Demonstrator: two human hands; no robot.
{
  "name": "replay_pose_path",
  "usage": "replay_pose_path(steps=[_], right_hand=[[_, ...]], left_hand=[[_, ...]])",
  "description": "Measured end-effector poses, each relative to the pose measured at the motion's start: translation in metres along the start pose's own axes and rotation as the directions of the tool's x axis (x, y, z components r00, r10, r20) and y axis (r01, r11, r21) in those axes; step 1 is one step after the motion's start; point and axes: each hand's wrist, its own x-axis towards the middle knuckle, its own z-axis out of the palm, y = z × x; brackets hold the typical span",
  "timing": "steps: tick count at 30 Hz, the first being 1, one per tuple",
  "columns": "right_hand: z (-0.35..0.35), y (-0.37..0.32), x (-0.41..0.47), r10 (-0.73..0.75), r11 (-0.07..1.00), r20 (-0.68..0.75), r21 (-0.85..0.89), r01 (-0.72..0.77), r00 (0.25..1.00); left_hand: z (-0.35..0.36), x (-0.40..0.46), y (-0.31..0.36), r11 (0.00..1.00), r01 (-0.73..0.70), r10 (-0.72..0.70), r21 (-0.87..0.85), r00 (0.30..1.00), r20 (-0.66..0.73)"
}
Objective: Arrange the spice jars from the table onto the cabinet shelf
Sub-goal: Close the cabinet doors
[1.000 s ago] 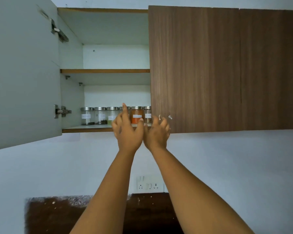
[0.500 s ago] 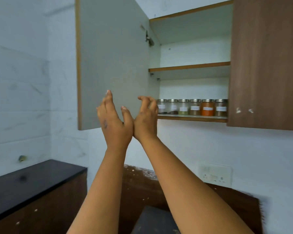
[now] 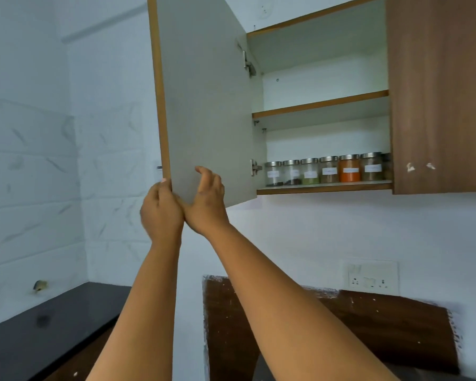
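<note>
Jars stood in a single row on the bottom shelf of the cabinet, side by side and upright, each with a metal lid and a white label. Six were plainly visible; a seventh was partly hidden behind the closed door at the right end of the shelf. The fifth jar from the left held orange powder; the others held green, brown and dark contents. The upper shelf ran above the row.

The open door hung to the left of the shelf, its grey inner face toward the camera. The left hand gripped the lower outer corner of this door, fingers curled round its wooden edge. The right hand lay against the door's inner face just beside the left hand, fingers loosely bent, gripping nothing. The two hands touched at the heels.

A socket plate sat on the wall below the shelf.
</note>
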Motion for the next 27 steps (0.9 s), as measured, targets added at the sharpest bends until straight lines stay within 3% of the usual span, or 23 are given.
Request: replay_pose_path(steps=[2,6,9,11,16,18,21,25,27], right_hand=[[-0.008,0.008,-0.005,-0.023,0.996,-0.016,0.085,0.024,1.000],[-0.056,0.035,-0.017,-0.137,0.978,-0.204,0.127,0.165,0.969],[-0.117,0.057,-0.023,-0.077,0.948,-0.270,0.278,0.154,0.960],[-0.161,0.071,-0.026,-0.004,0.954,-0.284,0.287,0.089,0.959],[-0.253,0.108,-0.021,0.063,0.993,-0.452,-0.063,-0.102,0.890],[-0.280,0.135,-0.012,0.117,0.945,-0.470,-0.217,-0.243,0.875],[-0.315,0.183,0.004,0.198,0.853,-0.439,-0.364,-0.374,0.876],[-0.357,0.247,0.034,0.172,0.772,-0.402,-0.512,-0.377,0.899],[-0.375,0.274,0.047,0.138,0.635,-0.395,-0.669,-0.387,0.908]], left_hand=[[0.008,-0.007,0.001,0.996,-0.030,0.029,-0.083,0.999,-0.020],[0.053,-0.042,0.002,0.954,-0.110,0.128,-0.277,0.990,0.049],[0.101,-0.082,-0.001,0.899,-0.147,0.207,-0.412,0.973,0.105],[0.133,-0.108,-0.002,0.860,-0.237,0.334,-0.451,0.931,0.148],[0.221,-0.159,-0.012,0.803,-0.524,0.594,-0.285,0.742,0.311],[0.262,-0.173,-0.024,0.770,-0.609,0.623,-0.190,0.655,0.427],[0.322,-0.183,-0.040,0.712,-0.701,0.554,-0.034,0.531,0.642],[0.386,-0.188,-0.057,0.663,-0.744,0.471,0.082,0.499,0.727],[0.411,-0.191,-0.064,0.643,-0.753,0.429,0.141,0.506,0.749]])
